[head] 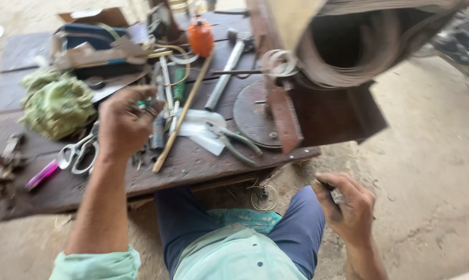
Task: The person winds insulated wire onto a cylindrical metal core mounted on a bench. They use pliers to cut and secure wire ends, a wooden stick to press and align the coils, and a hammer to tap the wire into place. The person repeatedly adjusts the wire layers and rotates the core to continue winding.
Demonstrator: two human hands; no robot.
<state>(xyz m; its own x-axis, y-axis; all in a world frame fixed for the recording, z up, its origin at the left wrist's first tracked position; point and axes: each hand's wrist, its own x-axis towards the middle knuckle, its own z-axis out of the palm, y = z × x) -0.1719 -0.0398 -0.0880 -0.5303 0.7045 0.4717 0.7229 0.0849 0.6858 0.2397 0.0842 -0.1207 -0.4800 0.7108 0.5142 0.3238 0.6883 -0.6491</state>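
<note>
Left hand pinches a small tool, maybe a screwdriver, above the workbench; right hand clenches a small metal piece.

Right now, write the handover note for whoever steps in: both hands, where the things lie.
Left hand: raised over the wooden workbench, fingers closed on a small green-tipped item, too blurred to name.
Right hand: low beside the knee, off the bench, gripping a small dark metal piece.
On the bench: scissors by the left wrist, long wooden stick, hammer, pliers, orange bottle, green cloth.
Nothing shows as finished.
</note>
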